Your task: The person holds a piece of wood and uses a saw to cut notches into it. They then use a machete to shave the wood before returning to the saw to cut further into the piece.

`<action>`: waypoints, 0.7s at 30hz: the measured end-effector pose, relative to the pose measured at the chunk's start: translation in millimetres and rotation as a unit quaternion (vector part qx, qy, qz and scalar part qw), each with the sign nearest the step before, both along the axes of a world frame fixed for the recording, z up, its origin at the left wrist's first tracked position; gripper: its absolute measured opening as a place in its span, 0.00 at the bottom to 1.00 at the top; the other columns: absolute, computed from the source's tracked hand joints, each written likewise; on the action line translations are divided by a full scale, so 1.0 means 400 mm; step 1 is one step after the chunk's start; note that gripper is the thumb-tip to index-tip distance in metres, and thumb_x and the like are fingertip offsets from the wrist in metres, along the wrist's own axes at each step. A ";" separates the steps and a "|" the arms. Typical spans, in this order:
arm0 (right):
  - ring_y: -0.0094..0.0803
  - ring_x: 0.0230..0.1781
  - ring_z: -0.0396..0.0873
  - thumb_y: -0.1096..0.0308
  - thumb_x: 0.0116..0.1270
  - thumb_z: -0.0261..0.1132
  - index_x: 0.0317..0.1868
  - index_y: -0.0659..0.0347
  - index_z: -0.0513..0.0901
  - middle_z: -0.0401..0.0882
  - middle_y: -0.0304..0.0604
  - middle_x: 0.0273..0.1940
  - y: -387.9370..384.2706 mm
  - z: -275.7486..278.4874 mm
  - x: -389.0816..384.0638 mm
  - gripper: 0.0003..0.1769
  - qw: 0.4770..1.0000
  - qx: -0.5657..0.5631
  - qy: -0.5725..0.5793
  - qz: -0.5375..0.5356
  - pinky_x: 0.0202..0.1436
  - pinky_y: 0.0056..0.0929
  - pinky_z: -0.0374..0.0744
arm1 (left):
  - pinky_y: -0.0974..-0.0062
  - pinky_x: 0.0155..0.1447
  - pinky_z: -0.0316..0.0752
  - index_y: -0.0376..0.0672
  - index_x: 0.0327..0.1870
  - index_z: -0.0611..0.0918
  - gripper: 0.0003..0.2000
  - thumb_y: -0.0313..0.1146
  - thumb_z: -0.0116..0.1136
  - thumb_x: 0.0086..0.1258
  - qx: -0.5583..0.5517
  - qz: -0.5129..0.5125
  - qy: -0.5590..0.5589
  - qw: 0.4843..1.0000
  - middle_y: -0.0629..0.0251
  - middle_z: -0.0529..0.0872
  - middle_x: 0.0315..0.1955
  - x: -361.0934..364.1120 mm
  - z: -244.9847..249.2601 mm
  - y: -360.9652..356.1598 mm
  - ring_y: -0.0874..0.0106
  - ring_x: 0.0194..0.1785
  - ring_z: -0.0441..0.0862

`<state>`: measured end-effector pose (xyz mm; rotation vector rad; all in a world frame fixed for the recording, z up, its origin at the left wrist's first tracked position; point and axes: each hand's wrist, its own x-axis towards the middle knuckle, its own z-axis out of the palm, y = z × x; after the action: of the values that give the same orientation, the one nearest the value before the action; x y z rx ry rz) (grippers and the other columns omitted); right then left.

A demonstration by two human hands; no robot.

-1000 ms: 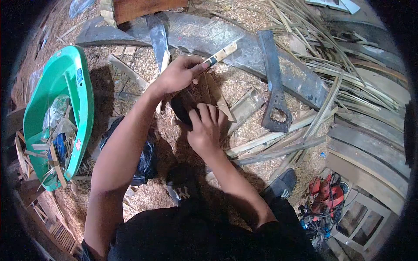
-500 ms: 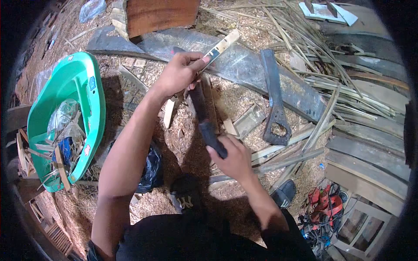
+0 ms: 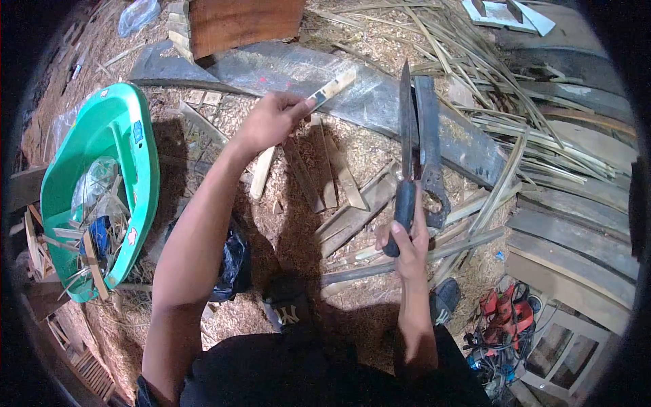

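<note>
Near the middle, my left hand is closed on a short, pale wooden strip with dark marks, which sticks out to the upper right over a long grey plank. To the right, my right hand grips the black handle of a long knife, its blade pointing up and away from me. Just right of the blade, a dark handsaw lies across the plank. Several loose wood pieces rest on the shavings between my hands.
A green plastic tub holding scraps and plastic is at the left. A reddish-brown board stands at the top. Thin strips are heaped at the upper right. Red straps and cables lie at the lower right, near a black bag.
My right hand has moved right with the knife, which now points upward beside the saw instead of towards my left hand. The strip in my left hand has shifted slightly down and left.
</note>
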<state>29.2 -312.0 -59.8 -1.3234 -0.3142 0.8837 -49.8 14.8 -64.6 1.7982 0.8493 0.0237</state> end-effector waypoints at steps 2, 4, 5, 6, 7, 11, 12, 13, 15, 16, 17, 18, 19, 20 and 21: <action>0.33 0.30 0.82 0.65 0.78 0.62 0.72 0.64 0.66 0.79 0.41 0.31 -0.008 -0.006 0.008 0.28 1.000 -0.011 0.024 0.014 0.40 0.36 0.83 | 0.67 0.35 0.71 0.38 0.42 0.88 0.21 0.50 0.57 0.81 -0.002 -0.020 0.053 0.998 0.66 0.78 0.19 0.000 0.009 -0.003 0.75 0.27 0.74; 0.38 0.34 0.85 0.68 0.75 0.61 0.69 0.66 0.68 0.80 0.43 0.32 -0.010 -0.046 0.011 0.26 0.995 -0.022 0.095 -0.001 0.41 0.39 0.84 | 0.66 0.37 0.71 0.37 0.43 0.88 0.21 0.48 0.57 0.82 0.034 -0.063 0.042 0.997 0.63 0.79 0.20 -0.004 -0.034 0.001 0.74 0.29 0.75; 0.44 0.32 0.85 0.63 0.72 0.63 0.61 0.66 0.71 0.79 0.46 0.30 -0.007 -0.061 0.016 0.22 0.996 -0.021 0.086 -0.011 0.41 0.45 0.85 | 0.65 0.39 0.71 0.37 0.42 0.88 0.20 0.47 0.56 0.82 0.040 -0.066 0.028 0.997 0.61 0.81 0.22 -0.005 -0.057 -0.002 0.72 0.30 0.75; 0.44 0.32 0.85 0.63 0.72 0.63 0.61 0.66 0.71 0.79 0.46 0.30 -0.006 -0.074 0.025 0.22 0.996 -0.021 0.087 -0.011 0.41 0.45 0.85 | 0.65 0.39 0.71 0.37 0.42 0.88 0.20 0.47 0.56 0.82 0.039 -0.066 0.029 0.997 0.61 0.81 0.22 -0.004 -0.072 -0.001 0.72 0.30 0.75; 0.44 0.31 0.85 0.62 0.73 0.63 0.58 0.65 0.73 0.79 0.45 0.30 -0.009 -0.089 0.037 0.20 0.989 -0.022 0.144 -0.031 0.40 0.45 0.85 | 0.67 0.38 0.71 0.35 0.41 0.86 0.20 0.47 0.56 0.83 0.048 -0.092 -0.006 0.995 0.64 0.79 0.22 -0.001 -0.089 0.002 0.75 0.30 0.73; 0.40 0.27 0.84 0.58 0.80 0.60 0.53 0.66 0.75 0.78 0.43 0.29 0.027 -0.086 0.056 0.17 0.975 -0.032 0.211 -0.053 0.34 0.41 0.85 | 0.68 0.39 0.71 0.34 0.41 0.85 0.21 0.47 0.55 0.83 0.053 -0.130 0.014 0.990 0.65 0.78 0.22 0.017 -0.099 0.006 0.76 0.31 0.72; 0.37 0.27 0.84 0.59 0.81 0.59 0.56 0.67 0.75 0.79 0.43 0.29 0.047 -0.074 0.051 0.17 0.981 -0.053 0.181 -0.051 0.31 0.39 0.84 | 0.68 0.39 0.71 0.34 0.41 0.85 0.21 0.47 0.55 0.83 0.053 -0.130 0.014 0.990 0.65 0.78 0.22 0.020 -0.099 0.008 0.76 0.31 0.72; 0.34 0.26 0.83 0.62 0.82 0.59 0.59 0.64 0.75 0.80 0.43 0.31 0.064 -0.066 0.045 0.15 0.984 -0.053 0.163 -0.051 0.30 0.35 0.83 | 0.68 0.39 0.71 0.34 0.41 0.85 0.21 0.48 0.55 0.83 0.057 -0.137 0.020 0.989 0.65 0.78 0.22 0.022 -0.100 0.010 0.76 0.31 0.72; 0.33 0.26 0.83 0.63 0.82 0.60 0.60 0.63 0.75 0.81 0.43 0.33 0.078 -0.069 0.044 0.15 0.987 -0.065 0.137 -0.055 0.30 0.33 0.83 | 0.68 0.39 0.72 0.35 0.41 0.85 0.21 0.48 0.55 0.83 0.061 -0.144 0.025 0.987 0.65 0.79 0.22 0.023 -0.096 0.008 0.76 0.31 0.72; 0.31 0.26 0.83 0.64 0.81 0.60 0.61 0.61 0.74 0.81 0.43 0.36 0.082 -0.071 0.045 0.15 0.989 -0.076 0.111 -0.058 0.30 0.31 0.82 | 0.68 0.39 0.72 0.35 0.41 0.85 0.22 0.49 0.56 0.83 0.058 -0.135 0.027 0.989 0.64 0.79 0.22 0.022 -0.091 0.005 0.76 0.31 0.73; 0.30 0.28 0.83 0.66 0.81 0.61 0.61 0.61 0.74 0.82 0.43 0.39 0.074 -0.090 0.051 0.15 0.990 -0.070 0.108 -0.058 0.30 0.29 0.81 | 0.67 0.39 0.72 0.34 0.41 0.85 0.22 0.49 0.56 0.82 0.056 -0.125 0.029 0.990 0.64 0.80 0.22 0.019 -0.087 0.003 0.76 0.31 0.73; 0.30 0.28 0.83 0.66 0.81 0.61 0.61 0.61 0.74 0.82 0.43 0.39 0.073 -0.094 0.050 0.15 0.990 -0.071 0.109 -0.057 0.30 0.29 0.81 | 0.67 0.39 0.72 0.34 0.41 0.85 0.22 0.49 0.56 0.82 0.055 -0.124 0.030 0.990 0.64 0.80 0.22 0.015 -0.087 0.004 0.76 0.31 0.73; 0.29 0.29 0.83 0.67 0.80 0.61 0.61 0.61 0.74 0.83 0.43 0.39 0.073 -0.097 0.048 0.14 0.988 -0.081 0.108 -0.072 0.31 0.28 0.81 | 0.67 0.39 0.72 0.35 0.41 0.86 0.22 0.49 0.57 0.82 0.075 -0.111 0.021 0.991 0.64 0.80 0.23 0.011 -0.087 0.006 0.76 0.31 0.73; 0.28 0.30 0.83 0.68 0.80 0.62 0.60 0.62 0.75 0.84 0.43 0.39 0.073 -0.100 0.047 0.13 0.986 -0.091 0.106 -0.087 0.31 0.28 0.81 | 0.67 0.38 0.72 0.36 0.42 0.86 0.21 0.50 0.57 0.82 0.094 -0.099 0.012 0.991 0.63 0.81 0.23 0.008 -0.087 0.007 0.76 0.30 0.74; 0.28 0.30 0.83 0.68 0.80 0.62 0.60 0.62 0.75 0.84 0.43 0.39 0.070 -0.107 0.049 0.13 0.986 -0.091 0.106 -0.087 0.31 0.28 0.81 | 0.67 0.38 0.72 0.36 0.42 0.86 0.21 0.50 0.57 0.82 0.094 -0.098 0.012 0.991 0.63 0.81 0.23 0.005 -0.090 0.012 0.76 0.30 0.74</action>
<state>48.6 -284.2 -102.6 -1.3876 0.0490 0.9125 -47.9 19.5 -100.5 2.0566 0.7024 -0.0471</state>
